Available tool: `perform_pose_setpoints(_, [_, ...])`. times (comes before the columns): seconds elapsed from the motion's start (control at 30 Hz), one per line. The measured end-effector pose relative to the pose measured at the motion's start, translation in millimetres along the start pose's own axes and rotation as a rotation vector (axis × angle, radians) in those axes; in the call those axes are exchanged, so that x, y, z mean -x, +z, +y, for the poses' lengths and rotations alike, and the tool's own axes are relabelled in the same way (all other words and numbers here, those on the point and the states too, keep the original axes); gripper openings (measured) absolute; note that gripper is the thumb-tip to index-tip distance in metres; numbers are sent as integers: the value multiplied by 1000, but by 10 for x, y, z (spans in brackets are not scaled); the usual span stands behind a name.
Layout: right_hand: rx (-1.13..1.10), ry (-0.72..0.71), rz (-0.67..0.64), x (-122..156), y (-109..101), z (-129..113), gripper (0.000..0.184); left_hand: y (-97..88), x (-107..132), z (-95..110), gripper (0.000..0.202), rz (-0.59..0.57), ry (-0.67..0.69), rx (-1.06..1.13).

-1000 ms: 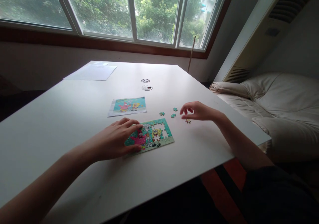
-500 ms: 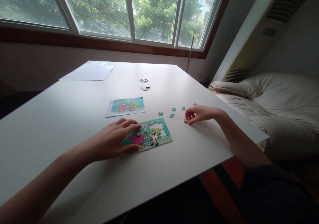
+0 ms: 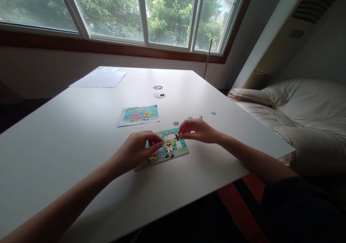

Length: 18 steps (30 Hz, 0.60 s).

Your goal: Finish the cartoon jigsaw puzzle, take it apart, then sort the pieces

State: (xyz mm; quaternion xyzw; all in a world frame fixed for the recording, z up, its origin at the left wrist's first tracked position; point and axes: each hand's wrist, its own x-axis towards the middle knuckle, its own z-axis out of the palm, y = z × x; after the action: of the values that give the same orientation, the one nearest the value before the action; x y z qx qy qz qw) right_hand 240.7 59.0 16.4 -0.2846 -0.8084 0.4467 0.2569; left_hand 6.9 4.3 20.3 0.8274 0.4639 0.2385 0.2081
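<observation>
One puzzle piece (image 3: pixel 177 136) is pinched in the grip of my right hand (image 3: pixel 198 131) over the gap in the puzzle (image 3: pixel 173 150) on the desk (image 3: pixel 81 127), my left hand (image 3: pixel 137 151) curled on it, its grip state I cannot tell; misaligned pressing may buckle the puzzle.

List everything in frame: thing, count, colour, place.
table: 1, white, fills mid-view
jigsaw puzzle: 1, teal-pink-yellow, part-built, table centre
puzzle piece: 1, dark-yellowish, above the puzzle, in right grip
loose pieces: 4 visible, teal, table beyond right hand
reference picture: 1, teal print, beyond the puzzle
paper sheet: 1, white, far left table corner
round discs: 2, grey-white, far middle of table
window: 1, white frame, back wall, trees outside
stick: 1, wooden, leaning at window's right end
air-conditioning unit: 1, cream, right wall
cushions: count unclear, cream, right of table
left hand: 1, on puzzle's left part
right hand: 1, pinching the piece
</observation>
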Motion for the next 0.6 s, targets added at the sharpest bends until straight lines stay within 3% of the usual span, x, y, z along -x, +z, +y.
perform_pose_setpoints(0.17, [-139, -39, 73, -36, 257, -29, 20, 101, -21, 96, 26, -14, -140, 176])
perform_pose_setpoints(0.4, [-225, -39, 100, -43, 306, 13, 21, 128, -40, 88, 25, 33, -212, 354])
perform_pose_setpoints(0.5, [-171, -69, 110, -44, 296, 5, 22, 114, -49, 91, 23, 30, -227, 443])
perform_pose_setpoints(0.6, [62, -143, 217, -37, 268, -25, 19, 86, -55, 89, 21, 53, -289, 530])
